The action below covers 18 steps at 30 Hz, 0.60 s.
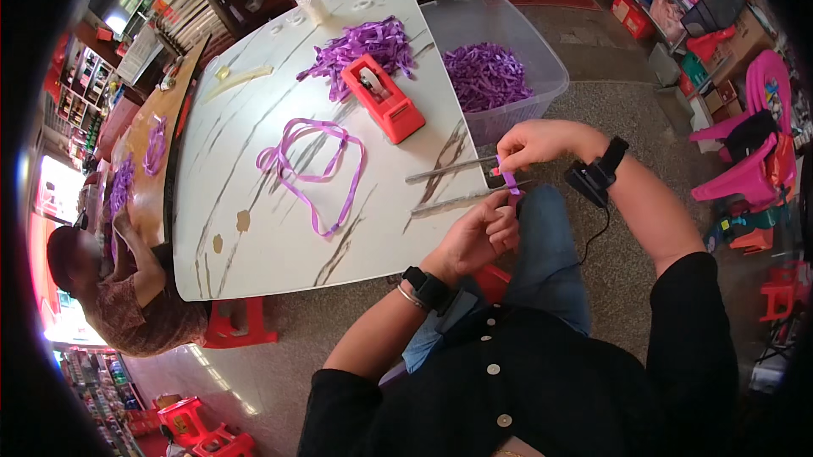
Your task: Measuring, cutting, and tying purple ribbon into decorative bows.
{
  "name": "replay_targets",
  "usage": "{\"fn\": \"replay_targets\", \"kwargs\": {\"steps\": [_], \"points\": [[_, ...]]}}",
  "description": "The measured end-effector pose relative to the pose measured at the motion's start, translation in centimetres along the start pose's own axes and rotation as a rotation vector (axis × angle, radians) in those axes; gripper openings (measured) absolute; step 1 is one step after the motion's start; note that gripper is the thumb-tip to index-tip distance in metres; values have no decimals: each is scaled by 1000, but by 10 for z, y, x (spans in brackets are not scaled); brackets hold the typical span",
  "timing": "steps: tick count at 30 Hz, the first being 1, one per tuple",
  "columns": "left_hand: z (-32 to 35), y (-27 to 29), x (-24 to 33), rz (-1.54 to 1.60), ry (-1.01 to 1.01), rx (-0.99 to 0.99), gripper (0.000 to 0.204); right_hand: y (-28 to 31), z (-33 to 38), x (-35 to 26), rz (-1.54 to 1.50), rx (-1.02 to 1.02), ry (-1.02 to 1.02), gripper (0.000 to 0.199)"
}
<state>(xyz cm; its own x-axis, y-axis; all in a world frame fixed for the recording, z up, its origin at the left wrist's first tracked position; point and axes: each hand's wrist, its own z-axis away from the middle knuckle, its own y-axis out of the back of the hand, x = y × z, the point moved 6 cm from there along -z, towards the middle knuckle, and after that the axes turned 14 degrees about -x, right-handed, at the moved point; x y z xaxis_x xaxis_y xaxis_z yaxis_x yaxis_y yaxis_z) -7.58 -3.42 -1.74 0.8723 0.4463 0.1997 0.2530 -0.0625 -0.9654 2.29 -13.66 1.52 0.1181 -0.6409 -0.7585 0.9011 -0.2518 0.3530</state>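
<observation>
Head view first: what are the hands busy with?

— Both are pinched shut on a short purple ribbon piece (510, 180), held upright just off the near edge of the white marble-pattern table (254, 203). The right hand (535, 143) nips its top end between thumb and fingertips; the left hand (478, 237) closes on its lower end, beside the person's knee.

— So which step, would you say?

— Forming or folding one strip, I'd judge, with the ribbon taut between the two grips. A next move would call for a steady lower pinch while the upper end is brought round.

— What lies near the table edge?

— Two metal strips (453, 182) project from that edge toward the hands. Farther onto the table lie a long ribbon loop (318, 171), a red tape dispenser (383, 99) and a ribbon pile (362, 48). A clear bin of ribbon (495, 63) stands just beyond the table's right side.
</observation>
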Motion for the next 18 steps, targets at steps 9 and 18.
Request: {"fn": "replay_targets", "kwargs": {"steps": [9, 18], "points": [[1, 1, 0, 13, -2, 11, 31, 4, -7, -6, 273, 14, -220, 25], [0, 3, 1, 4, -8, 2, 32, 7, -4, -10, 573, 154, -420, 34]]}}
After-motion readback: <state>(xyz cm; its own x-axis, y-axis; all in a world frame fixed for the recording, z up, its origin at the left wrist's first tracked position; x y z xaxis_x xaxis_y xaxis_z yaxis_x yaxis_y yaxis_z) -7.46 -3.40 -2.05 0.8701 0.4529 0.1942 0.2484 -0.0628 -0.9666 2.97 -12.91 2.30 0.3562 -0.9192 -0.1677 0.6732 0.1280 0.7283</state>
